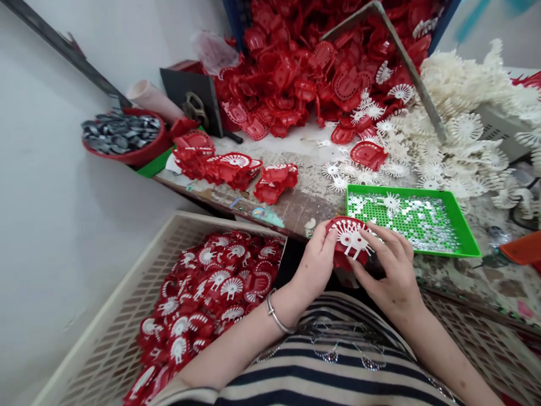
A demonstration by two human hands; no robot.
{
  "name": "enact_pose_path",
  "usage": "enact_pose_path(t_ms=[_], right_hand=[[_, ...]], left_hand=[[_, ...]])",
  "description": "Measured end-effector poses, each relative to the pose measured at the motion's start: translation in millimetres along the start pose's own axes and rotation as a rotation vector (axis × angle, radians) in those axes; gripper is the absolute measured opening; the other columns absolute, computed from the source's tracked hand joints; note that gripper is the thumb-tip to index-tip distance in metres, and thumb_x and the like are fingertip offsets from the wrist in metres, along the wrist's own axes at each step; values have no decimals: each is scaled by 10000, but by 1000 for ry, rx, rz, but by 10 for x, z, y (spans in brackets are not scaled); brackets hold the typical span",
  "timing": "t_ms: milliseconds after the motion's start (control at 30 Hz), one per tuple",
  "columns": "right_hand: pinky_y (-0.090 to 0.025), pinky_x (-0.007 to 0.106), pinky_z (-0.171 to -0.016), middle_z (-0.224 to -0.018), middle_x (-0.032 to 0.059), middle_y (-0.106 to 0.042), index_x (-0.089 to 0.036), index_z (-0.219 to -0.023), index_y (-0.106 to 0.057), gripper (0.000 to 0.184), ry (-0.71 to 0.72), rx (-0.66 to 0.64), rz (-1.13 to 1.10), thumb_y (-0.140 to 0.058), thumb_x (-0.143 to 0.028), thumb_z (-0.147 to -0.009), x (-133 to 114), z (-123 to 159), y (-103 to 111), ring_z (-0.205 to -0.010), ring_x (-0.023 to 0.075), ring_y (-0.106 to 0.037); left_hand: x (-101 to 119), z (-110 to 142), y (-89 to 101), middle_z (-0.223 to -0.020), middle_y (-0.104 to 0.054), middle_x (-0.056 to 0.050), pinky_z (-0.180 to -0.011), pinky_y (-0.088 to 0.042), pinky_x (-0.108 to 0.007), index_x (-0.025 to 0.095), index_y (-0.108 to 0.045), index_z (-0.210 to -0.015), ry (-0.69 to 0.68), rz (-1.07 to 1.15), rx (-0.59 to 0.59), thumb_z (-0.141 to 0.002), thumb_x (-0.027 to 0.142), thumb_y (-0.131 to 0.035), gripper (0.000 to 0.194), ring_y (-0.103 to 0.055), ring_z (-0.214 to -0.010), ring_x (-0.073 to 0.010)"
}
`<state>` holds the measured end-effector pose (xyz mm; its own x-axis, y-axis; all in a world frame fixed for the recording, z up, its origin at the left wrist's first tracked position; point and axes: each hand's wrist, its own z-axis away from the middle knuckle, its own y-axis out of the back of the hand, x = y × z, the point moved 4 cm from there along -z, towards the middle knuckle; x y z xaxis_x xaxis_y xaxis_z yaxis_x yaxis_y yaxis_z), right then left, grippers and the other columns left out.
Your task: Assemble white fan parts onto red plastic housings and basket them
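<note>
My left hand (318,260) is closed on the left side of a red plastic shell (341,260), its thumb along the near edge. A white spoked plastic piece (353,239) lies over the shell, its prongs fanned along the rim. From the other side my right hand (391,265) pinches the white piece and the shell's edge, fingers curled above and thumb below. Close by the right fingers is a green tray (468,239) scattered with small shiny metal washers (437,225). One loose white spoked piece (391,203) rests on those washers.
Red shells (291,73) are heaped at the back, with white spoked pieces (460,141) piled right. Stacked red parts (232,169) line the bench's front edge. A crate (105,324) of joined parts stands below left. Dark parts fill a red bowl (127,158). A metal bar (408,62) slants overhead.
</note>
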<state>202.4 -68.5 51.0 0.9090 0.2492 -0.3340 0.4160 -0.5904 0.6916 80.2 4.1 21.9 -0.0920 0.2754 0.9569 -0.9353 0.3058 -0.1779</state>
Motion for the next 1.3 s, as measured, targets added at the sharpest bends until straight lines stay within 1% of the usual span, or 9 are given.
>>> enact_pose_path(t_ms=[133, 333, 500, 600, 700, 800, 933, 1100, 1300], right_hand=[[-413, 462, -1015, -1294, 111, -599, -239, -1350, -465, 526, -10, -37, -60, -645, -214, -857, -38, -43, 35, -1181, 260, -551], [-433, 430, -1009, -1267, 73, -622, -244, -1413, -425, 614, -56, -113, -114, -625, -170, -837, -20, -7, -28, -1189, 250, -519], [-402, 470, -1010, -1213, 63, -647, -270, -1417, -424, 609, -95, -142, -58, -617, -210, -842, 1, 40, -41, -1133, 268, -542], [-320, 517, -1069, -1160, 63, -666, -264, -1397, -435, 573, -89, -149, -10, -602, -224, -851, -27, 35, -24, -1125, 271, -554], [-265, 524, -1102, -1200, 54, -660, -273, -1385, -441, 560, -70, -158, 5, -598, -221, -850, -61, 28, -17, -1139, 265, -555], [-261, 523, -1104, -1294, 57, -623, -269, -1366, -459, 529, -63, -166, 0, -616, -264, -860, -74, 30, -24, -1171, 271, -539], [-252, 520, -1112, -1286, 62, -630, -259, -1353, -474, 501, -46, -144, 18, -627, -343, -884, -76, 35, -28, -1167, 272, -545], [-256, 515, -1108, -1268, 55, -640, -260, -1350, -473, 493, -46, -119, 54, -631, -316, -887, -84, 33, -38, -1158, 271, -547], [-278, 520, -1102, -1261, 71, -639, -255, -1340, -475, 472, -26, -96, 55, -622, -307, -895, -98, 31, -39, -1154, 273, -551]], left_hand=[[-2, 13, 1, -1005, -679, -41, -852, -486, -293, 177, -612, -1073, 32, 85, -7, -909, 388, -523, 281, -617, -919, -178], [-3, 41, -6, -922, -681, -33, -821, -504, -296, 190, -637, -1022, 31, 115, -53, -909, 524, -492, 382, -620, -863, -175], [-7, 49, -10, -915, -666, -18, -732, -496, -267, 196, -609, -1060, 67, 103, -67, -820, 412, -653, 327, -606, -784, -150], [-6, 47, -5, -941, -664, -25, -776, -489, -274, 195, -604, -1064, 53, 41, -65, -829, 362, -634, 290, -603, -816, -152], [-14, 45, 0, -990, -663, -42, -802, -485, -285, 184, -595, -1075, 43, 27, -64, -841, 341, -609, 282, -599, -839, -156], [-17, 48, -1, -1035, -666, -57, -825, -484, -297, 174, -597, -1073, 38, 55, -61, -836, 334, -609, 287, -606, -863, -165], [-7, 58, -17, -1039, -670, -58, -825, -487, -304, 177, -605, -1065, 35, 64, -67, -832, 350, -618, 291, -613, -875, -175], [5, 67, -40, -985, -672, -46, -786, -492, -299, 186, -603, -1050, 36, 95, -74, -833, 369, -621, 284, -611, -845, -175], [39, 66, -42, -973, -658, -40, -821, -490, -294, 175, -597, -1035, 14, 81, -47, -802, 286, -649, 264, -608, -867, -165]])
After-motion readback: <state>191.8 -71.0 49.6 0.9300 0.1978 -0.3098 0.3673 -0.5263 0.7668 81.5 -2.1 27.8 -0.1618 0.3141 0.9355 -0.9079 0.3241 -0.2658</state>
